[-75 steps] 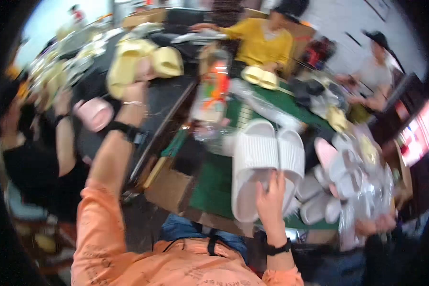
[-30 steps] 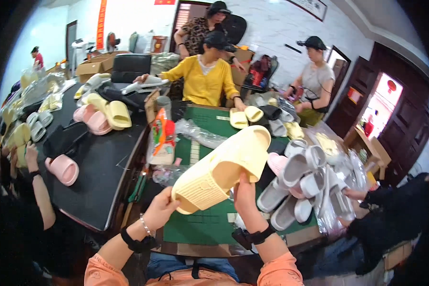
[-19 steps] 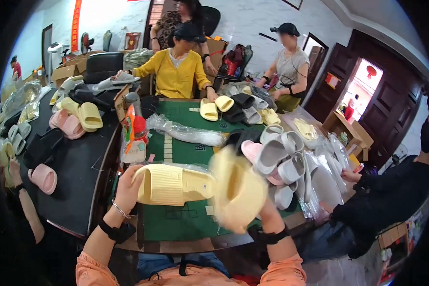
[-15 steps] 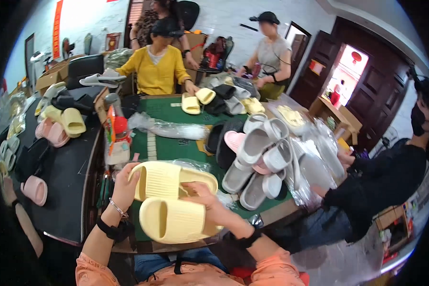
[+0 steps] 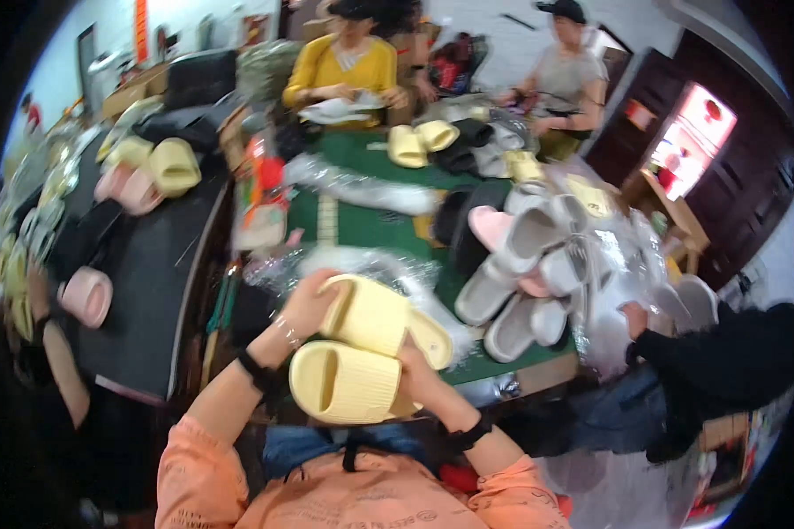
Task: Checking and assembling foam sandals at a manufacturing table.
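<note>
A pair of pale yellow slide slippers is held in front of me, over the near edge of the green-topped table. My left hand (image 5: 309, 304) is closed on the left end of the upper yellow slipper (image 5: 370, 313). At the right side of the lower yellow slipper (image 5: 340, 383), my right hand (image 5: 417, 370) grips between the two, its fingers partly hidden. Just beyond the pair lies crumpled clear plastic wrap (image 5: 348, 260). To the right is a pile of grey slippers (image 5: 525, 256) with a pink slipper (image 5: 490, 227) among them.
A long clear plastic bundle (image 5: 362, 187) lies across the green table (image 5: 388, 238). Yellow and black slippers sit at its far end. A black table (image 5: 154, 309) at left bears more slippers, including a pink one (image 5: 86, 297). Co-workers stand or sit around, one close at right (image 5: 715, 361).
The yellow pair has turned slightly and come closer together, my right hand now gripping it. My view has shifted left. Across the table, the person in yellow now holds something whitish in both hands.
</note>
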`<act>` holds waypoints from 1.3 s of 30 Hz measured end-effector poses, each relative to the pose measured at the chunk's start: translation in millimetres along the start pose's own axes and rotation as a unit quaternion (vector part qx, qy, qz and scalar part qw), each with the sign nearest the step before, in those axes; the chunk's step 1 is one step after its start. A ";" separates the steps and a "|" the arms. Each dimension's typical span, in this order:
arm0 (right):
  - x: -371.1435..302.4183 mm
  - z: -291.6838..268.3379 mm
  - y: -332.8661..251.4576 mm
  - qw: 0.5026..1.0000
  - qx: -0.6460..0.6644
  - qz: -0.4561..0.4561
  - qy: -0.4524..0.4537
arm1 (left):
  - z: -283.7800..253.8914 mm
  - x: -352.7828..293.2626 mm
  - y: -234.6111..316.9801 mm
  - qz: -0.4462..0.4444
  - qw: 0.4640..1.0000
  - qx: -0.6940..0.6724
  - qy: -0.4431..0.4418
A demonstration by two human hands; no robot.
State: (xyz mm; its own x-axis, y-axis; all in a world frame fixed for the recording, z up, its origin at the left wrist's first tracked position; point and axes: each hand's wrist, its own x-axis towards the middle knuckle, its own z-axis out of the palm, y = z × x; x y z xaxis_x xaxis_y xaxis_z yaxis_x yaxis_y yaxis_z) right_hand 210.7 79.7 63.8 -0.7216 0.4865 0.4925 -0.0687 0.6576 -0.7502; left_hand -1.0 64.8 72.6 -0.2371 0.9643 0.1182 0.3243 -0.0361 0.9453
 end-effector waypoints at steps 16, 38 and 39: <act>70.4 81.8 83.3 0.876 -0.272 0.350 0.192 | 25.9 -38.5 -43.2 0.073 0.960 0.198 0.184; -53.8 -57.4 40.2 0.815 -0.469 0.331 0.080 | 167.1 5.3 -19.2 0.218 0.866 0.416 -0.171; -54.3 -59.8 35.0 0.815 -0.468 0.331 0.079 | 167.2 5.2 -20.2 0.195 0.871 0.410 -0.188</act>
State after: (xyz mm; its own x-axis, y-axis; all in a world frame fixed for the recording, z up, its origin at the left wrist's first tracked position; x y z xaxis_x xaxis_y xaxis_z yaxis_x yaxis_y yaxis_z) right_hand 288.7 110.7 37.2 -0.2847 0.9325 0.2222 0.9095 0.3360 -0.2448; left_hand 144.3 114.5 3.2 0.3044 0.9440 0.1273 0.8944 -0.3293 0.3026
